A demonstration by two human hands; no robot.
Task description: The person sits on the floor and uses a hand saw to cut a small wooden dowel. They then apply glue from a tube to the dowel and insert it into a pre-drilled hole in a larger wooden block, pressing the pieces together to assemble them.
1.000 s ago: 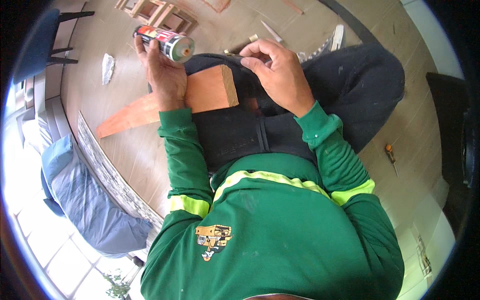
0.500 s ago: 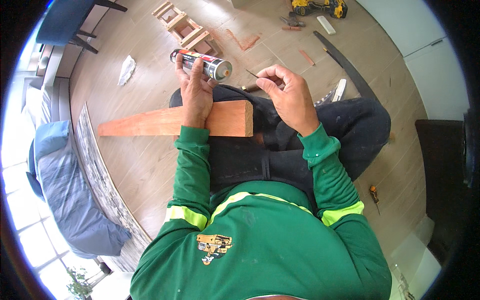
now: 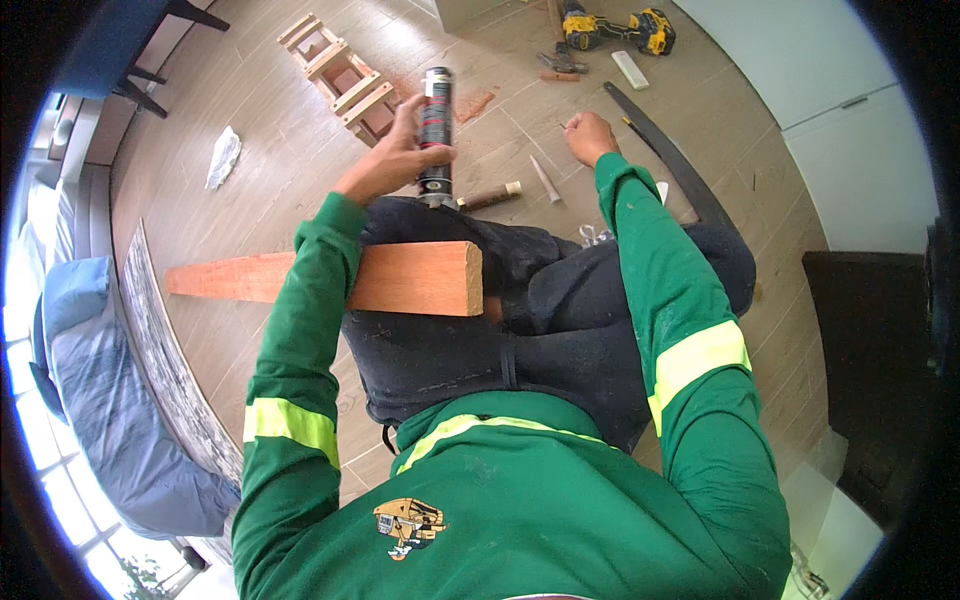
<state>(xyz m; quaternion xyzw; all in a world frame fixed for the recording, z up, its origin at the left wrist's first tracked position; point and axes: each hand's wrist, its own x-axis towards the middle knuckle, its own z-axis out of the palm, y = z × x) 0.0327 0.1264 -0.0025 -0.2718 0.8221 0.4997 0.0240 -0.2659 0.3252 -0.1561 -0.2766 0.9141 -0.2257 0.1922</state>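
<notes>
My left hand [image 3: 398,158] is wrapped around a dark sealant cartridge [image 3: 437,130], held upright in the picture above my left knee. To its right, my right hand [image 3: 592,138] is closed over the floor, pinching a thin dark pointed piece whose kind I cannot make out. Across my lap lies a reddish wooden beam [image 3: 420,278], its cut end toward the right and my left forearm above it. Between the hands, a pale cone-shaped nozzle [image 3: 545,180] and a dark brown cylindrical handle [image 3: 490,196] lie on the floor.
A slatted wooden frame [image 3: 340,75] lies ahead, beside reddish sawdust [image 3: 475,105]. Further right are a yellow-black cordless drill [image 3: 620,30], a hammer [image 3: 563,62] and a white block [image 3: 630,70]. A long dark saw blade [image 3: 672,155] curves past my right knee. A crumpled white cloth [image 3: 225,157] lies left.
The cartridge has swung from nearly level to upright and moved away from me. My right hand has reached forward and right. The nozzle on the floor has come into sight.
</notes>
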